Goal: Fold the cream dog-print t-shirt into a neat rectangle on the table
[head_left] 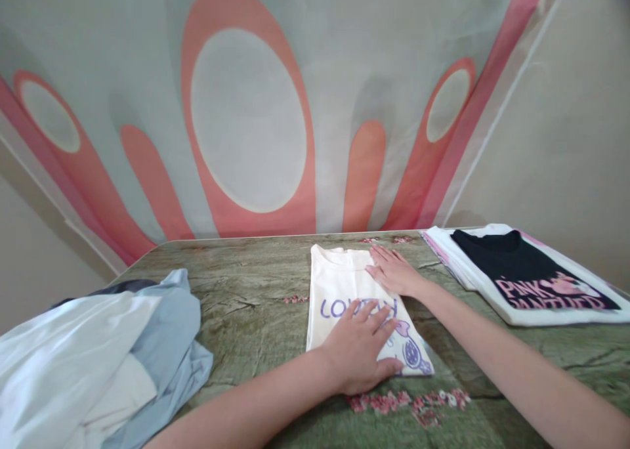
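A folded cream T-shirt (339, 278) with purple lettering and a printed design lies at the middle of the table, its neckline toward the far edge. My left hand (361, 344) rests flat on its lower front, fingers spread, covering part of the lettering and print. Up at the shirt's far right corner, my right hand (394, 270) lies with fingers stretched out, touching the cloth near the shoulder. Neither hand grips anything.
On the right stand folded shirts, with a black printed shirt (531, 265) on top of a white one (536, 316). A loose heap of white (73, 344) and light blue clothes (180, 331) sits at left. The table (246, 331) has a wood-and-flower pattern; a patterned wall hanging (335, 55) rises behind it.
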`<action>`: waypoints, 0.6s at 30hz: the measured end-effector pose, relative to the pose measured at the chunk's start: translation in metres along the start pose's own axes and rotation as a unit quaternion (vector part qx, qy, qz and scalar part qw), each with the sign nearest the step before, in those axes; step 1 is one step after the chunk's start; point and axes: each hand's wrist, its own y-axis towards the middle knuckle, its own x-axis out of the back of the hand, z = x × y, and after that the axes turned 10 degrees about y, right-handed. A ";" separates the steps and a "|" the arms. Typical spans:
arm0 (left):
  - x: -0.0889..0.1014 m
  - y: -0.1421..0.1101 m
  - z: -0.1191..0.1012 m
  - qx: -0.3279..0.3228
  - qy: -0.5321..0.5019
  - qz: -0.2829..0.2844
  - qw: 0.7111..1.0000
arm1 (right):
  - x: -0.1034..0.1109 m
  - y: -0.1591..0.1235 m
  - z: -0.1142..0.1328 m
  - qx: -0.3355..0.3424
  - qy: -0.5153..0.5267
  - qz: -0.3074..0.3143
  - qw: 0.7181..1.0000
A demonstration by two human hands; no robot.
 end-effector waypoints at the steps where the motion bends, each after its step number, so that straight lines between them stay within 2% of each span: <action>1: 0.000 0.000 -0.001 -0.003 0.003 0.002 1.000 | 0.001 0.000 0.000 -0.006 -0.002 0.004 1.000; 7: 0.005 -0.008 -0.008 -0.050 0.014 0.003 0.999 | 0.005 0.003 0.000 -0.031 -0.012 0.011 0.999; 10: 0.006 -0.010 -0.007 -0.058 0.022 -0.001 0.998 | 0.007 0.001 0.007 -0.038 -0.025 -0.009 0.999; 14: 0.004 -0.006 -0.003 -0.063 0.027 -0.007 0.998 | 0.007 -0.001 0.023 0.004 -0.025 -0.042 0.999; 18: 0.001 0.004 0.003 -0.054 0.027 -0.017 0.998 | 0.002 0.007 0.034 0.019 0.010 0.007 1.000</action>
